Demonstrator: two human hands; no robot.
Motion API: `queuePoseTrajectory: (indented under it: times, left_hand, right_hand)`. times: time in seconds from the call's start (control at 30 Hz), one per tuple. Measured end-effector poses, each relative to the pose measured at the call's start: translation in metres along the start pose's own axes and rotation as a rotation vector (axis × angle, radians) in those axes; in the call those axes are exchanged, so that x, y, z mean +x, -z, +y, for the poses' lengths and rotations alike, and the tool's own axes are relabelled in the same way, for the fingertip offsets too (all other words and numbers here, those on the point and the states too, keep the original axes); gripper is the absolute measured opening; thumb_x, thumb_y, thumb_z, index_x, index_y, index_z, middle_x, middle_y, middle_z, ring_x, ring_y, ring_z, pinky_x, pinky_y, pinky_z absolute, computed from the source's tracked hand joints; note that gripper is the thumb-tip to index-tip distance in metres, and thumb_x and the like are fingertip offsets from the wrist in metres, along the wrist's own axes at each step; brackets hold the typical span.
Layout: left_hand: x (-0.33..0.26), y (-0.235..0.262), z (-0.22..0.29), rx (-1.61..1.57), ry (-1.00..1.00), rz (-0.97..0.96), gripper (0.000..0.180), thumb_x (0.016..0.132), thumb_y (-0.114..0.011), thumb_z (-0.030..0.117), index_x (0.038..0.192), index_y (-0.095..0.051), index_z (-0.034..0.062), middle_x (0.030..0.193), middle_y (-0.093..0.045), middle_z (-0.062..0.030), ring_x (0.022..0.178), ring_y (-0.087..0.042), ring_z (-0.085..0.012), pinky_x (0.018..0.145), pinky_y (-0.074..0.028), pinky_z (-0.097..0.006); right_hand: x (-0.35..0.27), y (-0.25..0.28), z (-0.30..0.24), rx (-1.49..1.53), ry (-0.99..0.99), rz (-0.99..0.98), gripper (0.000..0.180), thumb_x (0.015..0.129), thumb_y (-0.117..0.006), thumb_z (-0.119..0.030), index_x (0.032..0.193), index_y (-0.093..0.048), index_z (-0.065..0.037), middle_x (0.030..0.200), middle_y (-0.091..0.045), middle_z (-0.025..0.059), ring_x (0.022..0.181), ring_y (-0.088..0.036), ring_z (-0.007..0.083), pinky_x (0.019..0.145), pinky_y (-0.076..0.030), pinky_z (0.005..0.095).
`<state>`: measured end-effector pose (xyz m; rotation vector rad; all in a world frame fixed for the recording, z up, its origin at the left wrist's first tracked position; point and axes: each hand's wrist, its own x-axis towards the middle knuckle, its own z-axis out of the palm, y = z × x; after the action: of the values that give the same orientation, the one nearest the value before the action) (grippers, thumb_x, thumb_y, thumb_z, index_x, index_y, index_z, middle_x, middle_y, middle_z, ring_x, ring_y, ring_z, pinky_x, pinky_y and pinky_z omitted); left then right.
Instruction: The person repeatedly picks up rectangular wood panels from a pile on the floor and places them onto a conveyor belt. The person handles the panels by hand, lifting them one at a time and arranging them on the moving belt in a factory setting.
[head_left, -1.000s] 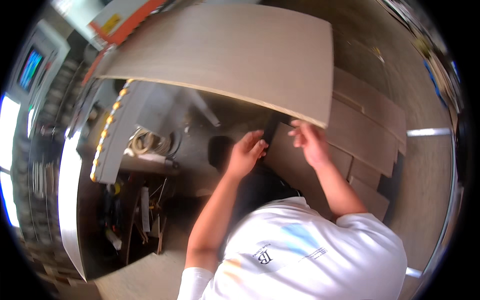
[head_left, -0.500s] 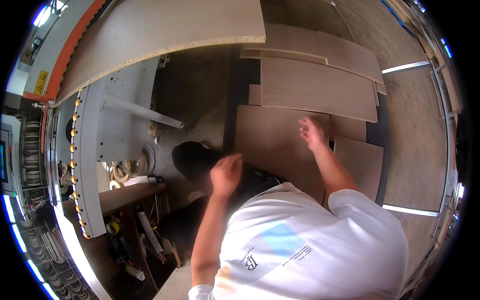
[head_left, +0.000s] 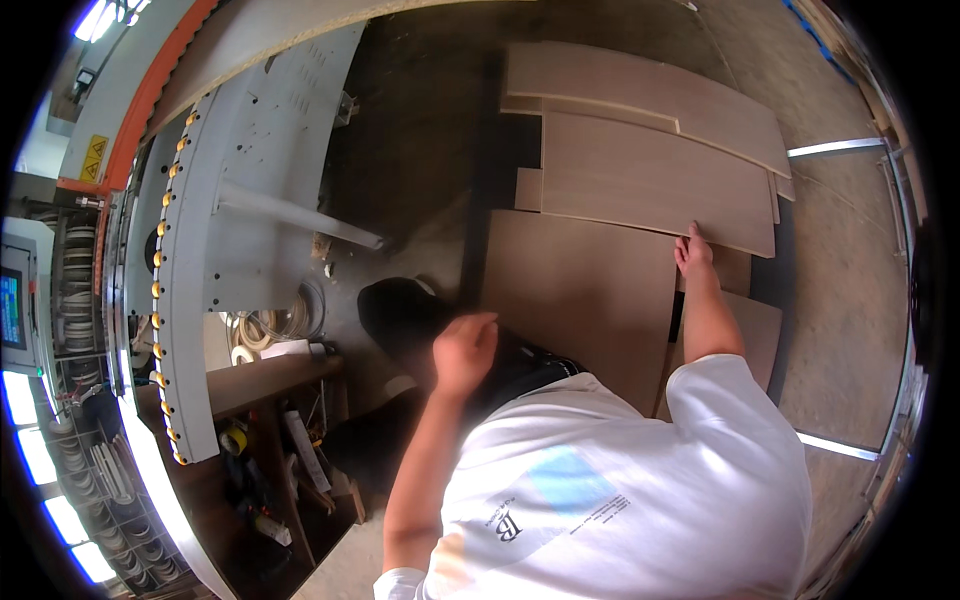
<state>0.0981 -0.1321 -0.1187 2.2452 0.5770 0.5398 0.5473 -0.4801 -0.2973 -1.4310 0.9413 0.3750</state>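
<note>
My right hand [head_left: 693,252] reaches to the near edge of a long flat chipboard panel [head_left: 650,170] on a stack at the right. One fingertip lies over the panel's top, and the other fingers are curled at its edge. My left hand [head_left: 465,352] hovers in front of my body with its fingers folded in and nothing visible in it. Nearer to me than the long panel lies a wide panel [head_left: 580,285]. Behind the long panel rests another panel [head_left: 640,88], and a smaller panel [head_left: 735,335] sits beside my right forearm.
A grey machine [head_left: 270,150] with a row of yellow rollers [head_left: 160,290] stands at the left. A large board [head_left: 270,35] overhangs it at the top. A grey bar [head_left: 300,215] juts out from the machine. Below is an open tool cabinet [head_left: 270,385]; metal rails [head_left: 838,147] stand at right.
My right hand has moved right and away from me to the long panel's edge. The large board on the machine has shifted farther away. My left hand stays in front of my body.
</note>
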Motion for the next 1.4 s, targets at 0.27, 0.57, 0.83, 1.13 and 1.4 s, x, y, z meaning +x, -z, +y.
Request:
queuePoseTrajectory:
  times: [0.27,0.57,0.83,1.13,1.4]
  left_hand:
    - [0.006,0.0,0.005,0.013,0.008,-0.01,0.013,0.09,-0.075,0.009,0.103,-0.077,0.0091,0.096,-0.077,-0.013,0.085,-0.075,-0.0312,0.072,-0.06,-0.04]
    - [0.0,0.0,0.0,0.0,-0.05,0.06,0.013,0.091,-0.075,0.01,0.104,-0.077,0.0092,0.094,-0.076,-0.012,0.081,-0.074,-0.0306,0.068,-0.059,-0.04]
    - [0.0,0.003,0.002,0.006,-0.031,0.05,0.013,0.091,-0.075,0.011,0.104,-0.077,0.0098,0.092,-0.076,-0.0108,0.078,-0.073,-0.0297,0.066,-0.058,-0.039]
    - [0.033,-0.023,-0.007,-0.533,0.463,-0.303,0.03,0.1,-0.071,0.026,0.121,-0.071,0.0038,0.102,-0.076,-0.0103,0.09,-0.072,-0.024,0.079,-0.058,-0.036]
    - [0.06,-0.096,0.027,-1.211,1.0,-0.438,0.067,0.099,-0.073,0.047,0.144,-0.055,0.0005,0.137,-0.061,-0.0127,0.13,-0.056,-0.0259,0.099,-0.055,-0.047]
  right_hand:
    - [0.016,0.008,0.002,0.034,0.042,-0.04,0.024,0.092,-0.085,-0.042,0.103,-0.073,-0.024,0.086,-0.068,-0.0103,0.07,-0.061,0.0039,0.062,-0.044,0.0207]
    - [0.014,0.01,0.001,0.098,0.003,-0.116,0.032,0.091,-0.083,-0.048,0.094,-0.064,-0.022,0.09,-0.069,-0.0083,0.049,-0.044,-0.0003,0.044,-0.03,0.0164]
    - [-0.057,0.016,-0.018,0.161,0.004,-0.33,0.049,0.087,-0.086,-0.052,0.116,-0.063,-0.02,0.088,-0.06,-0.0068,0.048,-0.038,-0.0012,0.044,-0.031,0.0134]
    - [-0.163,0.019,0.044,0.204,-0.155,-0.421,0.029,0.095,-0.08,-0.043,0.108,-0.063,-0.024,0.08,-0.057,-0.0084,0.049,-0.039,-0.0011,0.043,-0.032,0.0154]
    - [-0.295,0.006,0.097,0.183,-0.404,-0.526,0.034,0.098,-0.075,-0.048,0.105,-0.058,-0.019,0.094,-0.068,-0.0077,0.049,-0.04,-0.0001,0.049,-0.036,0.0187]
